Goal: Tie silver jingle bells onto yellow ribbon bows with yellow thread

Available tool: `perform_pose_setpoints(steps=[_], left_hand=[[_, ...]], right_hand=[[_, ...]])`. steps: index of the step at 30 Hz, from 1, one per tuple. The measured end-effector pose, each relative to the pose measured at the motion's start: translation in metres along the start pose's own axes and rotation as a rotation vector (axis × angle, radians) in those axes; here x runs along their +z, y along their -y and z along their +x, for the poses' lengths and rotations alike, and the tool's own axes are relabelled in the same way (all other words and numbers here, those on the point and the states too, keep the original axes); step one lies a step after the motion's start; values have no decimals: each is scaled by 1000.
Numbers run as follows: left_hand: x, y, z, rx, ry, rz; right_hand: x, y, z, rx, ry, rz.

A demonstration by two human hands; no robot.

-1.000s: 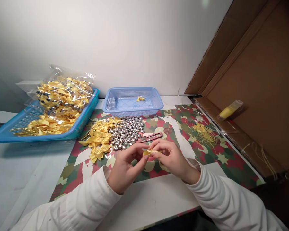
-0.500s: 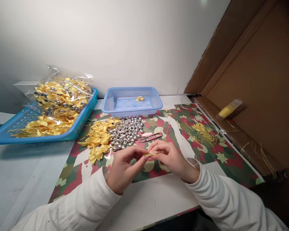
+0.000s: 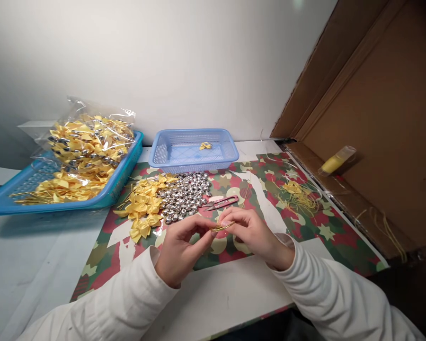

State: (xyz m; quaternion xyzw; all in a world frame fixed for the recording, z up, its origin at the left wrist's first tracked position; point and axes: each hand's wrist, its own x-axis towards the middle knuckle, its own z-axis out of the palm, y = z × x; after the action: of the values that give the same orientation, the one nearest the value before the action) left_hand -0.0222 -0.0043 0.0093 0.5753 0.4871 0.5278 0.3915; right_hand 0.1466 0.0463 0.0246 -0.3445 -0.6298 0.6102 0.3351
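Note:
Between my two hands is a thin gold tie (image 3: 224, 228), pinched at both sides above the patterned sheet. My left hand (image 3: 184, 246) closes its thumb and forefinger on one end. My right hand (image 3: 250, 232) grips the other part with thumb and fingertips; whatever else lies between the fingers is hidden. Just beyond them lie red thread snips (image 3: 222, 203). To their left is a spread of silver bells (image 3: 184, 196), and beside it a pile of yellow ribbon bows (image 3: 144, 206) with gold ties.
A light-blue basket (image 3: 193, 165) at the back holds one bow with a bell. At left, a blue basket (image 3: 126, 175) carries bows and a filled clear bag (image 3: 92, 137). Yellow thread scraps (image 3: 300, 194) lie right, near a cardboard wall (image 3: 376, 104) with a yellow tube (image 3: 337, 161).
My fingers have shifted slightly on the gold tie, which now looks a little more tilted. Everything else stays in place, apart from a tiny shift of the view.

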Motion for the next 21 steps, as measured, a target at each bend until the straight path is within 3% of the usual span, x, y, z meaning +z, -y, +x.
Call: perform_pose_setpoints(steps=[13,21], left_hand=[[-1,1,-1,-38,24,-7],[-3,-4,2,109,71,382]], right_hand=[[2,-5,0,16,-8,66],[6,-14,2,-39,-94,-92]])
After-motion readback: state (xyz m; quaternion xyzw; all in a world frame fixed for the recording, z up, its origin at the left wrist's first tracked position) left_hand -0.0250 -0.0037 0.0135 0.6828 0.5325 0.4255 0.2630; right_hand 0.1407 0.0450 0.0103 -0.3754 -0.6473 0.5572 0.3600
